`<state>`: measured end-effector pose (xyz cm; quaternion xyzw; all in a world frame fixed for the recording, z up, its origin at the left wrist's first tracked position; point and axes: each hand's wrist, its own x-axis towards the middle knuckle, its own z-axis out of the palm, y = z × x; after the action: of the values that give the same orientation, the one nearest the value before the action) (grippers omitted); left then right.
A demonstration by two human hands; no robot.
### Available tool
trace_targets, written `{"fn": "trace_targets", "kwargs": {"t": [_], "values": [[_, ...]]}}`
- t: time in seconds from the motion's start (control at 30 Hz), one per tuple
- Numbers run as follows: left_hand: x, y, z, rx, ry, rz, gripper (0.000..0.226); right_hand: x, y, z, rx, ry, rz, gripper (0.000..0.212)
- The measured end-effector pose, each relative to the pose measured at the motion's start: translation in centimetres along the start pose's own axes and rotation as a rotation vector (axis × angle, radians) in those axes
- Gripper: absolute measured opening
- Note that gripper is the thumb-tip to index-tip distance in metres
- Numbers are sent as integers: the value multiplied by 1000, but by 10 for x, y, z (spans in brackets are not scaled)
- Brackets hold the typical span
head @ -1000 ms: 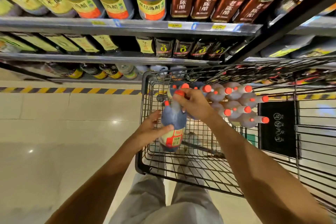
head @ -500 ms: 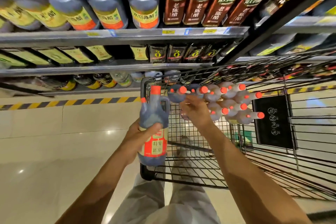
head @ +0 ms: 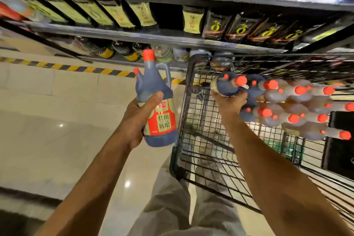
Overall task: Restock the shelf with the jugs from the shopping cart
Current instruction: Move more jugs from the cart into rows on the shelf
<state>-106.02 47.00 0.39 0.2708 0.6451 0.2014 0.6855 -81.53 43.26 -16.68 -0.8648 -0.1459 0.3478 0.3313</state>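
My left hand point(head: 138, 119) grips a dark jug point(head: 156, 101) with a red cap and a red label, upright, just left of the shopping cart point(head: 183, 120). Over the cart's near corner my right hand point(head: 229, 102) holds a second dark jug point(head: 228, 84) from below, tipped so its red cap faces me. Several more jugs point(head: 298, 105), dark and pale, lie stacked in the cart with red caps toward me. The shelf point(head: 153, 38) ahead carries rows of dark bottles.
The lowest shelf row point(head: 122, 51) holds round bottles just above a yellow-black floor stripe point(head: 76, 68). Pale tiled floor point(head: 57, 120) spreads to the left. A black sign point(head: 339, 143) hangs on the cart's right side. My legs point(head: 183, 207) stand below the cart.
My left hand has carried the dark jug up and leftward out of the cart. My right hand has taken hold of another dark jug from the stack and is lifting it.
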Motion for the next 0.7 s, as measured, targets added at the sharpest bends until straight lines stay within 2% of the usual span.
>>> {"fn": "trace_targets", "kwargs": {"t": [0.07,0.1,0.17,0.2,0.23,0.27,0.3,0.33,0.4,0.47,0.5,0.57,0.7], "values": [[4,-3,-2,-5,14,-19,49,5,-6,1,-42,-3,-110,53],[6,-5,-2,0,17,-25,48,10,-8,0,-94,-5,-154,48],[11,-11,-5,9,26,-39,46,9,-9,6,-23,10,-136,40],[14,-13,-6,14,32,-47,46,12,-2,16,89,48,-72,52],[16,-15,-8,19,37,-55,48,14,10,24,48,98,-74,76],[17,-17,-9,20,43,-59,51,16,18,28,-16,163,-154,96],[19,-19,-10,21,49,-63,53,11,19,32,9,148,-184,103],[20,-20,-11,25,53,-64,54,5,16,31,39,40,-189,97],[20,-22,-14,34,61,-61,52,-8,-5,35,26,-4,-210,74],[18,-23,-17,32,75,-66,51,3,-6,35,121,71,-169,88],[16,-24,-19,28,79,-70,52,8,-7,33,214,40,-127,96],[12,-24,-22,20,82,-72,53,11,-6,32,252,5,-68,105],[-1,-18,-25,10,68,-60,50,-2,-8,14,295,-71,-23,84]]}}
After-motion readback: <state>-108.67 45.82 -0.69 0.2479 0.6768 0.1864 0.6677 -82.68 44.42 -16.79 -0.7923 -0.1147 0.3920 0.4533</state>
